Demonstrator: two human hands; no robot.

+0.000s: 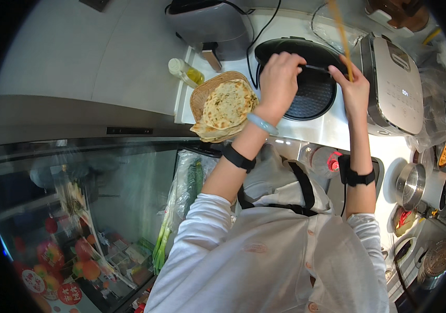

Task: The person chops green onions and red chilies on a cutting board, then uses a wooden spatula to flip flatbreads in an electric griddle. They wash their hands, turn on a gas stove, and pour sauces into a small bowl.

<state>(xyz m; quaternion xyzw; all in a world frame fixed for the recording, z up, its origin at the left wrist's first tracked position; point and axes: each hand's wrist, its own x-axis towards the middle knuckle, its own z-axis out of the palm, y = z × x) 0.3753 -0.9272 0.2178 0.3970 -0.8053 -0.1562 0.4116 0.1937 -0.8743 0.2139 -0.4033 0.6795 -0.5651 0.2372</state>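
Over a black electric griddle (311, 100) with its lid (280, 48) raised, both my hands are held near the lid's lower edge. My left hand (281, 78) is closed, its fingers curled beside a thin shiny strip at that edge; what they grip is hard to make out. My right hand (356, 87) holds wooden chopsticks (342, 34) pointing up and away, its thumb reaching toward the same strip. Browned flatbreads (228, 104) lie stacked in a wicker basket (200, 99) left of the griddle. Ridges show on the griddle's dark plate, partly hidden by my left hand.
A grey air fryer (215, 31) and an oil bottle (186, 72) stand at the back left. To the right sits a light multicooker (396, 86), with a steel bowl (411, 183) nearer me. A black cord (257, 39) crosses the counter. Spring onions (166, 229) lie at the lower left.
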